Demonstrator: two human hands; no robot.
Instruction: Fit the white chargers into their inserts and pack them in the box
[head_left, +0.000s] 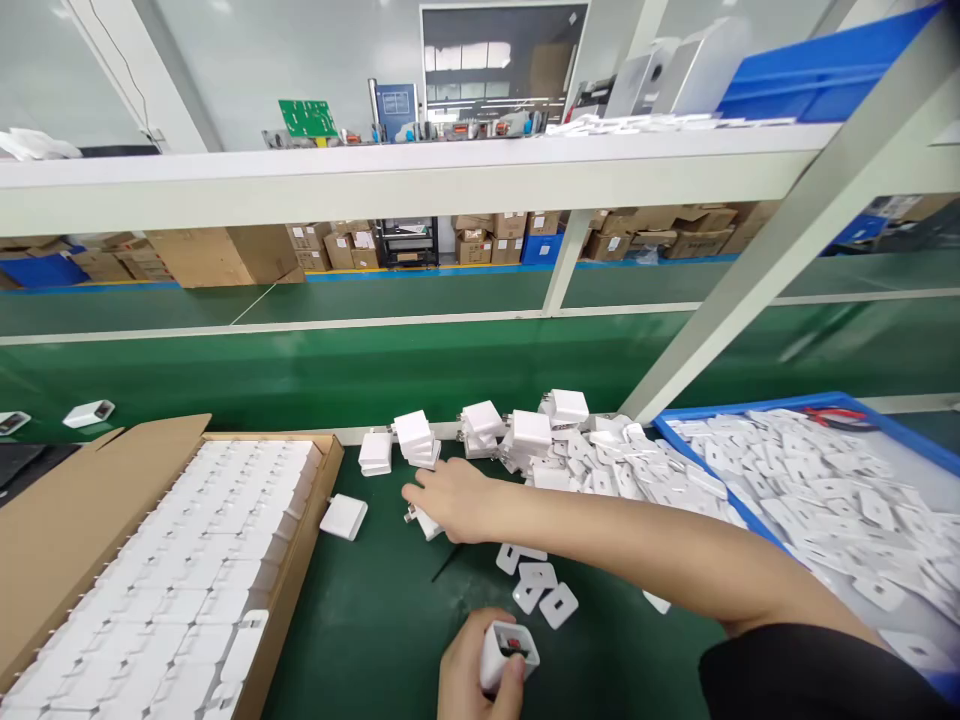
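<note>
White housing (pixel 493 657) — open end tilted up (innards showing) — near loose white plates (pixel 559 606).

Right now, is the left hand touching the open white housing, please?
Touching: the head view shows the left hand holding the open white housing, thumb on its rim.

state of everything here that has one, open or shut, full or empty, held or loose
left hand: closed around the white housing
white housing: held, near end open, parts visible inside
right hand: over a charger, grip unclear
carton: open, packed with chargers
blue-rimmed tray: open, heaped with white plates
red-handled tool: loose in tray, jaws unclear
</note>
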